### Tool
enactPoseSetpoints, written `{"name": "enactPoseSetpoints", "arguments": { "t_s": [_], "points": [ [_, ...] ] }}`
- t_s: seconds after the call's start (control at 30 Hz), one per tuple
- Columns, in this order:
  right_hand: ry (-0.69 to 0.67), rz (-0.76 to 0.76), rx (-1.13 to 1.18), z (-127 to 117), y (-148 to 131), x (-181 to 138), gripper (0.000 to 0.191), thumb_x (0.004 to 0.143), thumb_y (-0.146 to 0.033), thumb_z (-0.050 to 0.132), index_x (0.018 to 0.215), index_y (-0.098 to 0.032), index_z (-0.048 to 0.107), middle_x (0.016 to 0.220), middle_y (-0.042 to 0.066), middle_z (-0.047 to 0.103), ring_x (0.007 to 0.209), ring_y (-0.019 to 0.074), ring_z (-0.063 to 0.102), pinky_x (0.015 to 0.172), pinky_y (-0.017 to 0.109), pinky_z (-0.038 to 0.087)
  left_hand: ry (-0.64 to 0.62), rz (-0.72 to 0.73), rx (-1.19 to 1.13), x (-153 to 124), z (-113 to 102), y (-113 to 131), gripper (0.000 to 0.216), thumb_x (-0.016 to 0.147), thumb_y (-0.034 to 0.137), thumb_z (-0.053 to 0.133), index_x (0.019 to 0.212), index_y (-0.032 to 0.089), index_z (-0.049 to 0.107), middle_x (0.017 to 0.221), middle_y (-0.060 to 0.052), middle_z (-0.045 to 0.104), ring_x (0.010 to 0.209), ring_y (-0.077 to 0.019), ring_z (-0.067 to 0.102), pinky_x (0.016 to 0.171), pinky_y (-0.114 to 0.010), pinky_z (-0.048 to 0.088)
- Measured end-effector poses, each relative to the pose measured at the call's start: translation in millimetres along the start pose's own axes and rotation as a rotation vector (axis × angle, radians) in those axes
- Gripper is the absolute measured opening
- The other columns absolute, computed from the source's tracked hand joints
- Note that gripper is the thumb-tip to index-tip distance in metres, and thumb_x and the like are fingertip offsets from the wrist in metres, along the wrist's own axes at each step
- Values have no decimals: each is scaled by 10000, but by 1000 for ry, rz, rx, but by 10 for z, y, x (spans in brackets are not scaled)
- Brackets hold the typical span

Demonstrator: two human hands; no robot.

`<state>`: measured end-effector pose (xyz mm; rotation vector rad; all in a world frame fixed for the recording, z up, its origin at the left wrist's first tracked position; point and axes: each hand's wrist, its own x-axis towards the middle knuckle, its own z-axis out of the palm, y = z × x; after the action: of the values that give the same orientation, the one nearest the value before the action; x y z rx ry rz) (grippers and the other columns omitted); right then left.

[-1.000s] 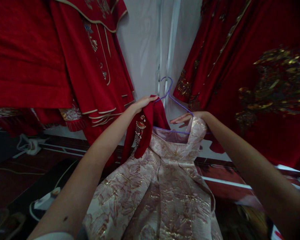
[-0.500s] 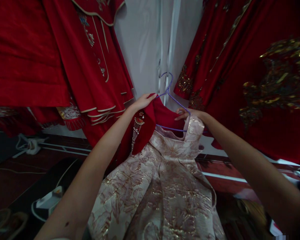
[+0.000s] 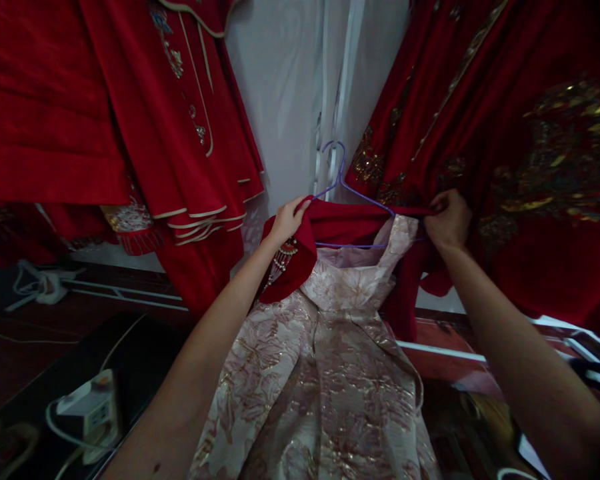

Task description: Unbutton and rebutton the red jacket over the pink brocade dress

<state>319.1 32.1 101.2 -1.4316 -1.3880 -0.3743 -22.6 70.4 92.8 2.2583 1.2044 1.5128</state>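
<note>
A pale pink and gold brocade dress hangs on a purple wire hanger. Draped behind its neckline and over the left shoulder is a red shawl with a beaded tassel ornament. My left hand is closed on the shawl's upper edge by the hanger's left arm. Out past the right strap, my right hand pinches the shawl's other end and holds it stretched sideways. The right strap still lies in front of the red cloth.
Red embroidered garments hang at left, and more with gold sequins at right. Behind is a white panel. A power strip with cables lies on a dark surface at lower left.
My right hand has moved from behind the right strap outward to the right, drawing the red shawl out behind the dress. My left hand keeps its hold near the left shoulder.
</note>
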Motion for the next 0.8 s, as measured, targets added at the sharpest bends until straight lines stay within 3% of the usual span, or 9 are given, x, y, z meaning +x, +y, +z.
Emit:
{"name": "enactPoseSetpoints", "arguments": {
  "t_s": [0.07, 0.17, 0.27, 0.3, 0.37, 0.53, 0.67, 0.73, 0.8],
  "points": [
    [-66, 43, -68, -171, 68, -44, 74, 694, -224, 507, 763, -240, 486, 719, 99, 532, 701, 265, 481, 626, 394, 305, 25, -19, -2, -36, 17, 28, 321, 908, 319, 417, 1137, 192, 603, 1172, -63, 632, 1095, -180, 568, 950, -262, 398],
    [-120, 132, -292, -377, -50, -213, 95, 636, -263, 570, 692, -258, 493, 594, 90, 494, 646, 298, 489, 571, 387, 258, 74, -19, -8, -109, 12, 68, 326, 911, 322, 412, 1148, 204, 602, 1175, -64, 631, 1099, -186, 571, 958, -271, 400],
    [22, -70, -367, -432, -345, -523, 90, 689, -249, 501, 772, -252, 465, 732, 113, 574, 740, 318, 532, 576, 376, 281, 120, -2, 5, -185, 7, 75, 339, 916, 320, 397, 1179, 217, 584, 1205, -62, 612, 1119, -190, 558, 984, -292, 388],
    [-4, -156, -363, -409, -443, -635, 52, 720, -243, 471, 769, -247, 455, 783, 120, 587, 785, 314, 537, 591, 374, 300, 138, -6, 13, -209, 12, 70, 344, 918, 316, 392, 1191, 217, 576, 1222, -64, 601, 1130, -190, 548, 996, -300, 379],
    [-56, -185, -304, -317, -578, -821, 47, 747, -271, 474, 760, -239, 442, 777, 97, 587, 760, 282, 550, 586, 347, 312, 167, -20, 23, -253, 30, 59, 355, 921, 308, 380, 1212, 213, 560, 1252, -68, 579, 1149, -188, 532, 1017, -313, 361],
    [-285, 86, -22, 17, -467, -826, 174, 719, -380, 532, 705, -240, 429, 588, 7, 507, 545, 188, 472, 511, 283, 296, 173, -33, 31, -365, 91, 100, 354, 918, 275, 373, 1226, 239, 545, 1278, -41, 560, 1163, -173, 517, 1034, -325, 352],
    [-178, 259, 302, 343, -439, -660, 171, 687, -336, 498, 657, -243, 358, 532, -42, 405, 498, 146, 393, 482, 254, 299, 217, -152, 57, -437, 174, 157, 360, 920, 304, 367, 1236, 263, 533, 1260, -39, 575, 1152, -180, 534, 976, -301, 398],
    [-163, 254, 403, 506, -613, -673, 137, 682, -294, 460, 653, -239, 338, 548, -45, 380, 514, 137, 380, 490, 245, 303, 259, -236, 78, -444, 219, 145, 378, 924, 339, 356, 1245, 235, 528, 1216, -76, 604, 1119, -200, 560, 936, -296, 413],
    [-335, 172, 497, 627, -851, -747, 126, 675, -276, 455, 643, -233, 341, 551, -47, 358, 518, 125, 363, 492, 237, 297, 293, -270, 104, -425, 241, 96, 398, 927, 367, 348, 1240, 207, 533, 1175, -107, 625, 1083, -217, 582, 916, -302, 413]
  ]
}}
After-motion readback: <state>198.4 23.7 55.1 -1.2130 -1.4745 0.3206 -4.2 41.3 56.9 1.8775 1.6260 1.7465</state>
